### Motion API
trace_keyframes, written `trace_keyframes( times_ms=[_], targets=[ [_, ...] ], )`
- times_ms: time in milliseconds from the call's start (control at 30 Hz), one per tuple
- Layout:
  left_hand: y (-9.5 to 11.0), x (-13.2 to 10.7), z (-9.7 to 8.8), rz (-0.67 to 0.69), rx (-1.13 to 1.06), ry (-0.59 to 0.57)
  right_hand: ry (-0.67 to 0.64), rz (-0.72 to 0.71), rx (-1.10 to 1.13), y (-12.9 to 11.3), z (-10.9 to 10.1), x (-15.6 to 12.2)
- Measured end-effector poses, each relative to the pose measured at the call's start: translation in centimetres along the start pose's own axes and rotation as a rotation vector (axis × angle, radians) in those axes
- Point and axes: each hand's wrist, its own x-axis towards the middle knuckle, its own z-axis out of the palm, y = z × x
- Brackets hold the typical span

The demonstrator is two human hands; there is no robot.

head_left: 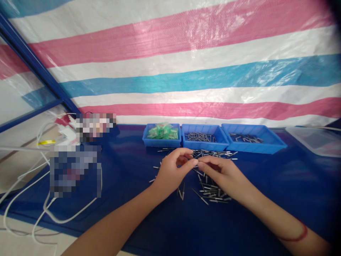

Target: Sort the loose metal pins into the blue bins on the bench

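My left hand (173, 171) and my right hand (227, 175) meet fingertip to fingertip above the blue tabletop. Both are closed in a pinch with thumbs against fingers. Whatever lies between the fingertips is too small and too hidden to make out. Under and around them lie loose metal blind rivets (215, 192) with thin, long stems. A few more rivets (182, 192) rest below my left hand, and others are scattered to its left. Another heap of rivets (210, 154) sits just behind my fingers, partly covered by them.
Three blue bins stand in a row behind the hands: one (162, 143) with green packets, one (205, 145) with rivets, one (257, 146) with fewer rivets. A clear plastic lid or tray (314, 142) is at right. White cables (77, 217) run at left. Striped sheeting (186, 85) hangs behind.
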Motion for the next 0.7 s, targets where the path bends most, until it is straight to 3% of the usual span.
trace_keyframes(
  times_ms=[133, 467, 700],
  targets=[
    [-0.09, 0.03, 0.13, -0.086, -0.101, -0.012, -0.005, 0.019, 0.074, 0.06, 0.06, 0.01],
    [0.5, -0.09, -0.2, -0.051, -0.086, -0.027, -0.003, 0.06, 0.132, -0.71, 0.39, -0.05],
    [0.51, 0.15, -0.46, -0.022, -0.029, -0.045, 0.212, 0.053, 0.125, -0.54, -0.08, -0.18]
  ],
)
